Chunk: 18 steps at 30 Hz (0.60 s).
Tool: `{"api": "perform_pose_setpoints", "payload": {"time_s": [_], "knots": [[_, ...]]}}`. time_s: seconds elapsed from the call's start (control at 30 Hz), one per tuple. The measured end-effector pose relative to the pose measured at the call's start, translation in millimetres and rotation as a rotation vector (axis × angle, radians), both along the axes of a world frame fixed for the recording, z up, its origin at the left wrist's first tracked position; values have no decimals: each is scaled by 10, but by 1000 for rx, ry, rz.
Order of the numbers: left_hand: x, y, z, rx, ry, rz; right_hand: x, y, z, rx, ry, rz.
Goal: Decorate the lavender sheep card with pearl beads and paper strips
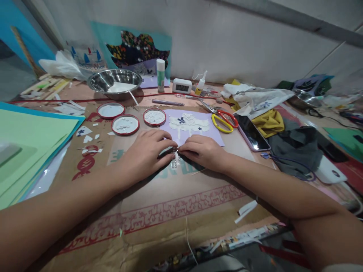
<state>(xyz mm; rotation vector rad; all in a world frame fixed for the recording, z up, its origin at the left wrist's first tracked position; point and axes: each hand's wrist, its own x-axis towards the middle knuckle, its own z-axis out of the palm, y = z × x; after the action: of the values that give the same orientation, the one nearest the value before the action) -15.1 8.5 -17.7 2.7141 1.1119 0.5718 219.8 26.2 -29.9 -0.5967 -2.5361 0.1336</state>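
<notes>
My left hand (153,149) is closed, its thumb and fingers pinching short rows of shiny pearl beads (174,163) in front of the purple card. Touching the same small piece from the other side is my right hand (202,152), fingertips pressed together; they hide part of what they grip. Just beyond both hands lies the purple card (217,138), bearing a white cut-out shape (202,124) with dark flowers and beads on it. Three red-rimmed lids stand left of the card: one with small white beads (154,117), one with larger pearls (123,127), and a white lid (110,110).
Scissors (224,120) and a phone (253,133) lie right of the card. Behind are a metal bowl (98,86), a glue stick (160,75), a small clock (182,86) and a glue bottle (200,84). Coloured paper (31,147) is stacked at left, cloth (295,145) at right.
</notes>
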Motion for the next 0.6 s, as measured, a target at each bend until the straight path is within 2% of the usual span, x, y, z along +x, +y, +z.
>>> {"api": "perform_pose_setpoints", "payload": {"time_s": [0.3,0.6], "knots": [[-2,24,-24,-27,29,-15,8,-40,102,252,-250,70],[-12,42,-48,-36,31,-20,19,-30,100,178,-230,82]]}}
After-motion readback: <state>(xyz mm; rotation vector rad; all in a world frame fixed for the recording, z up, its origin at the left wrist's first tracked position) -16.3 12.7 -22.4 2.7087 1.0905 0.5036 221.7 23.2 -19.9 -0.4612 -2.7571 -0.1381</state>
